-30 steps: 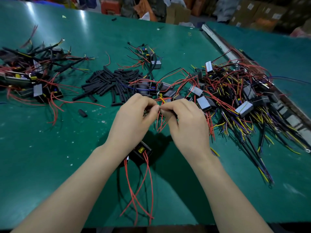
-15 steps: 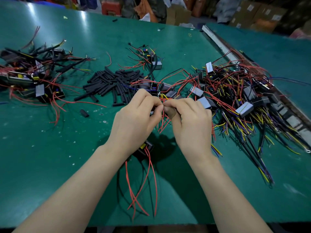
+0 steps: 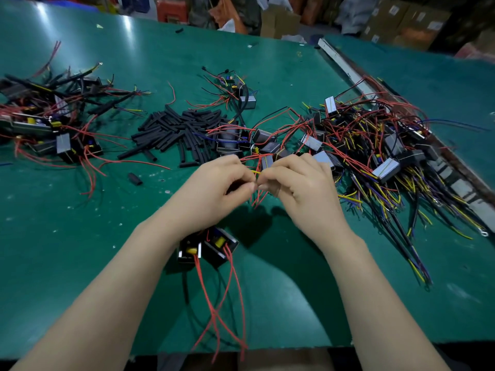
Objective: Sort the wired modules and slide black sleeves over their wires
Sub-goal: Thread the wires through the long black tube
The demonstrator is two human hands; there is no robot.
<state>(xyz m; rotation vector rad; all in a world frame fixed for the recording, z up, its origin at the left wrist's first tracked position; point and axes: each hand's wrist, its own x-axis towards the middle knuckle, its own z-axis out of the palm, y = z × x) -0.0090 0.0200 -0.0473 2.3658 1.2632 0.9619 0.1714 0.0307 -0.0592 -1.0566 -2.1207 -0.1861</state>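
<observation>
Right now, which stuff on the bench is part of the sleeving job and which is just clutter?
In the job:
left hand and right hand, pinching red wires
two modules under the left wrist
black sleeve pile
unsorted module heap
sleeved pile

Lying about:
cardboard boxes
orange crate

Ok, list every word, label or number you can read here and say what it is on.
No text can be read in this view.
Cardboard boxes behind the table: white labels, too blurred to read.
Wired modules in the right pile: pale faces, no legible print.
Two modules under the left wrist: no legible markings.
</observation>
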